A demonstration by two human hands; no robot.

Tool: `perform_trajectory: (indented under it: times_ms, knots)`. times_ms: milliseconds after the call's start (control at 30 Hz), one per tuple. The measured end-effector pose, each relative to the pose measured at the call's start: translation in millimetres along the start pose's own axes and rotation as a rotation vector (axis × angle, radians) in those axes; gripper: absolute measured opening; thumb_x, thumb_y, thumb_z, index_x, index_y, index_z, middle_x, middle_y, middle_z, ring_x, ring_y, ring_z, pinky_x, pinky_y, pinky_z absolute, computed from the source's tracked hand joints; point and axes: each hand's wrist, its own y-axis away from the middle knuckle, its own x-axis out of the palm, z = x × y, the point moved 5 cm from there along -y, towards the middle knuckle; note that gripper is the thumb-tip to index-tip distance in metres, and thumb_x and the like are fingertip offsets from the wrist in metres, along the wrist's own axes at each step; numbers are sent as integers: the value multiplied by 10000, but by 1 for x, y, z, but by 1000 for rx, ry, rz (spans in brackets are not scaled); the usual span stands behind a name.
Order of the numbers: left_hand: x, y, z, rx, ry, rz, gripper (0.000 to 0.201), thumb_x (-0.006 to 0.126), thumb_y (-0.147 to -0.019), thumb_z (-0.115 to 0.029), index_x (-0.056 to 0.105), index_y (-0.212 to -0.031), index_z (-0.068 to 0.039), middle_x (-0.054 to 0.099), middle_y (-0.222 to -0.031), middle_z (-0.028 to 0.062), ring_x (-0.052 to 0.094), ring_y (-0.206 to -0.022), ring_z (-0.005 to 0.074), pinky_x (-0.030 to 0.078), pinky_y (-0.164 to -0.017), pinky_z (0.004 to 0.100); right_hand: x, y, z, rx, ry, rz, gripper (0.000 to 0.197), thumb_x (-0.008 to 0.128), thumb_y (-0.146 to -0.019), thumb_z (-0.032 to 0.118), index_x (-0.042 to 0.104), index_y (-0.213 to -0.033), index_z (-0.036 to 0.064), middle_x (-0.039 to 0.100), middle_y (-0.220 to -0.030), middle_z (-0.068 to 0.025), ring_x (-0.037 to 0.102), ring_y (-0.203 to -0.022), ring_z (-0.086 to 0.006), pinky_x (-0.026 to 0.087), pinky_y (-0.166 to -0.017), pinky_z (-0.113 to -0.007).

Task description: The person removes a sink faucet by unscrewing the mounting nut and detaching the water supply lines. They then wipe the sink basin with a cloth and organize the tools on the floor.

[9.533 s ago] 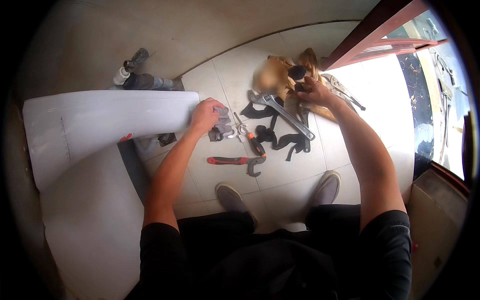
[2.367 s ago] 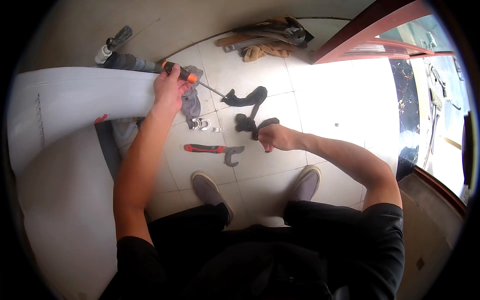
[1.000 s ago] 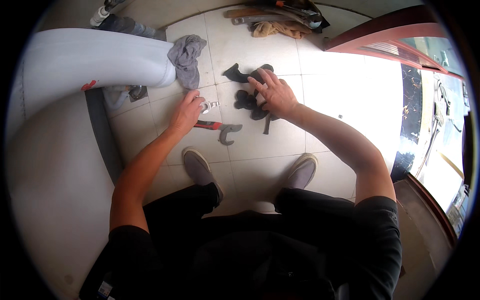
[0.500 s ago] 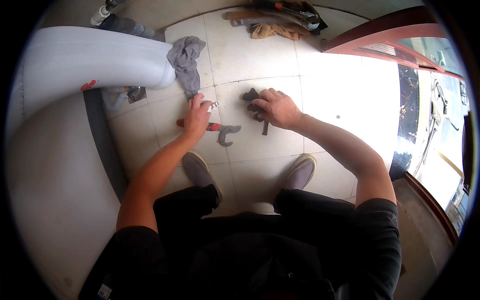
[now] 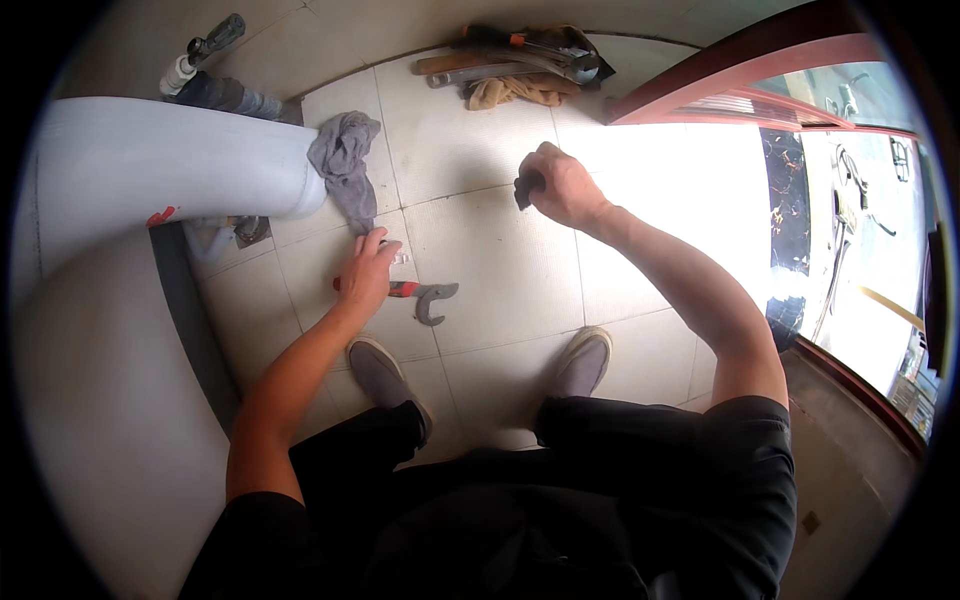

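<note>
1. Hands apart: left hand (image 5: pixel 368 268) low on the tiled floor (image 5: pixel 500 270), fingers spread over the red handle of a pipe wrench (image 5: pixel 420 295), touching but not visibly clamped around it; cannot tell whether a small pale piece just beside the fingertips is pinched too.
2. Right hand (image 5: pixel 560 185) raised above the floor further out, closed tight around a small dark piece (image 5: pixel 526 186), most of it hidden inside the fist.
3. Pipe wrench flat on the tile just ahead of the left shoe (image 5: pixel 385 375), grey hooked jaw pointing toward the right shoe (image 5: pixel 580 362), handle partly under the left palm.
4. Probably heavy and stiff, metal throughout, weight biased toward the jaw end; best taken by the red handle near its middle, where the coating gives grip, not by the bare jaw, which looks smooth and liable to slip.
5. Dark piece in the right hand: looks light and perhaps pliable, too little showing to be sure.
6. Grey rag (image 5: pixel 345 165) draped soft against the end of the large white pipe (image 5: pixel 160 175), near the left hand but not touching.
7. Heap of other tools with a tan cloth (image 5: pixel 520 65) well apart by the far wall.
</note>
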Motion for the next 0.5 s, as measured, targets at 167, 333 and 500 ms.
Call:
perform_trajectory:
  times_ms: [167,333,500]
  knots:
    - [-24,1,-14,72,-46,1,376,643,-837,-24,666,-1212,-44,529,-1347,142,536,-1189,345,522,-947,439,-18,-21,-3,122,115,-95,206,609,-845,-4,708,-1026,-7,684,-1024,-150,700,-930,-270,562,-847,-397]
    - [-46,-30,11,-10,-35,-126,488,680,-846,-66,590,-1325,-80,520,-1378,126,510,-1253,342,505,-987,442,-70,-57,4,-72,268,-487,196,623,-840,122,724,-994,55,709,-1044,-156,702,-945,-318,550,-853,-413]
    - [-86,-90,28,-124,-103,-245,597,686,-845,-53,499,-1409,-96,518,-1385,163,525,-1249,373,493,-1004,454,-125,-83,18,116,236,-482,424,642,-849,148,640,-1272,110,602,-1280,-201,609,-1164,-367,524,-959,-443]
